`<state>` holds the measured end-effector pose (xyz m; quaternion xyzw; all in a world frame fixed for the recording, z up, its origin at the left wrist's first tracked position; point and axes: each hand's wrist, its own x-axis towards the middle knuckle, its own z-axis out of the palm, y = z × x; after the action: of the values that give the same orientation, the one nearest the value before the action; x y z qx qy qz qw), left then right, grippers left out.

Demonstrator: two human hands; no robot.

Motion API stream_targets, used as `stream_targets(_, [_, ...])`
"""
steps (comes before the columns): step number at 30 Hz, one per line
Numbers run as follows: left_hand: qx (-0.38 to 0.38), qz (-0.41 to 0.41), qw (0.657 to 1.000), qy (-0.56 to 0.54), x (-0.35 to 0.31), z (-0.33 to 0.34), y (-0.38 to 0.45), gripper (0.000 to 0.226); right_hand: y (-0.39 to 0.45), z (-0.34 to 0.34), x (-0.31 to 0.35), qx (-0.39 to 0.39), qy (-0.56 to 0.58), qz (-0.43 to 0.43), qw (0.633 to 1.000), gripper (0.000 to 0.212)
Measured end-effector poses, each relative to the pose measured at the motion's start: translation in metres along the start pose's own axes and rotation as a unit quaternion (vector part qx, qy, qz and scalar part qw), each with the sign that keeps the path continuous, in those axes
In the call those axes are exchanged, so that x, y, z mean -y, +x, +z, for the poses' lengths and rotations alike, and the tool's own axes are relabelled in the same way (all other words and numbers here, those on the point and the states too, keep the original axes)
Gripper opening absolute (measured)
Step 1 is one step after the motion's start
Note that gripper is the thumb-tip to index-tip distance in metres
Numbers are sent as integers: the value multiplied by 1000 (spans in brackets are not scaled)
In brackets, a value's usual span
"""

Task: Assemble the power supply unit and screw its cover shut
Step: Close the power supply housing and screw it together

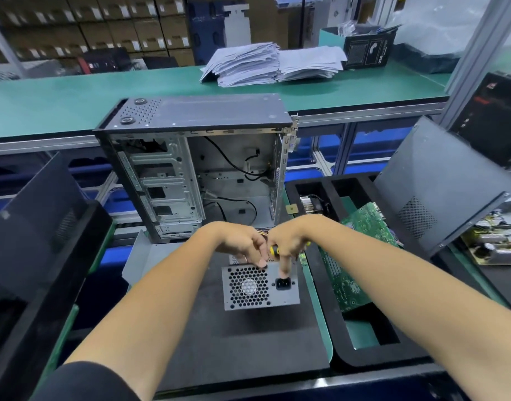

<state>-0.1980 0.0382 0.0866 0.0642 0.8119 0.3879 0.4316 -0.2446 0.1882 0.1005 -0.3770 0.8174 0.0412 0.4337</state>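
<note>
The power supply [260, 285] sits on a black mat [248, 337], vent and socket facing the camera. At its 12 o'clock edge, the right hand [289, 241] grips a yellow-handled screwdriver [273, 250], one finger pointing down at the socket. The left hand [242, 241] pinches at the same edge; its contents are hidden. Further at 12 stands an open computer case [196, 169].

You're at a workstation in an electronics assembly workshop. Green anti-static matting [60, 102] covers the benches on aluminium framing, and stacked cardboard cartons [112, 27] fill the warehouse shelving behind. An open computer case [196, 166] stands before you, a black foam tray [338, 337] holds a green circuit board [361, 256], and piles of paper sheets [271, 63] sit on the far bench.
</note>
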Motion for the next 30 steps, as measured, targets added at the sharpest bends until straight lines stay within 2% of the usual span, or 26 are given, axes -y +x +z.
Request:
stream_targets(3, [0, -19, 1000, -19, 15, 6, 3, 15, 5, 17, 8, 53, -20, -11, 998, 43])
stream_targets(5, [-79, -3, 995, 56, 27, 8, 5, 15, 7, 27, 12, 79, -31, -5, 996, 40])
stream_targets(8, [-230, 14, 959, 163, 50, 13, 12, 16, 14, 43, 19, 104, -64, 13, 992, 40])
stream_targets(10, [-260, 13, 947, 187, 64, 21, 17, 26, 19, 57, 22, 111, -105, 18, 988, 47])
stream_targets(12, [-255, 2, 945, 203, 75, 30, 23, 36, 22, 71, 21, 106, -141, 24, 984, 59])
stream_targets(15, [-258, 6, 946, 197, 80, 37, 31, 25, 23, 83, 13, 73, -144, 7, 987, 66])
stream_targets(17, [-271, 11, 944, 188, 80, 38, 34, 14, 21, 84, 10, 56, -144, -11, 988, 58])
stream_targets(19, [-279, 11, 941, 192, 78, 37, 37, 16, 20, 84, 8, 39, -139, -20, 989, 42])
stream_targets(22, [-315, -1, 928, 200, 74, 34, 41, 20, 23, 84, 8, 7, -112, -17, 994, 30])
stream_targets(25, [-354, -13, 916, 187, 76, 30, 43, 17, 19, 78, 5, -29, -77, -29, 996, 36])
stream_targets(27, [-351, -8, 924, 153, 81, 26, 41, 15, 14, 66, -3, -80, -4, -42, 996, 38])
stream_targets(30, [-358, 4, 928, 102, 86, 24, 35, 15, 8, 41, -23, -233, 129, -3, 964, 43])
